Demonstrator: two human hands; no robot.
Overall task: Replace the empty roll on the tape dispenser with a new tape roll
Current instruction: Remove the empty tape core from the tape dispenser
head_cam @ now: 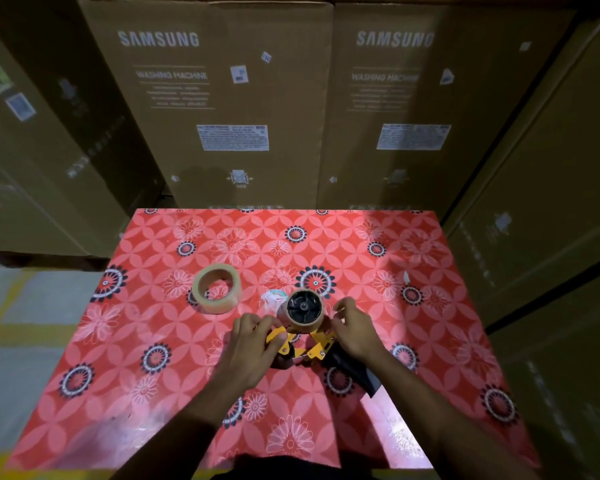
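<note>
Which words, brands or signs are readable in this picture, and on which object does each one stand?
"SAMSUNG": left brown cardboard box, top.
"WASHING MACHINE": same box, under the brand.
"SAMSUNG", last letter unclear: right brown cardboard box.
"WASHING MACHINE", end blurred: same right box.
White labels, stickers and small print on both boxes: too small to read.
Tape items on the table: no readable text.

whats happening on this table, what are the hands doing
A person is working on a yellow tape dispenser lying on a red flowered table. The left hand grips the dispenser's yellow frame, while the right hand touches the side of the roll mounted on its black hub. A second tape roll lies flat on the table to the left, untouched. A small crumpled scrap sits just behind the dispenser. Large cardboard boxes stand behind the table.
</note>
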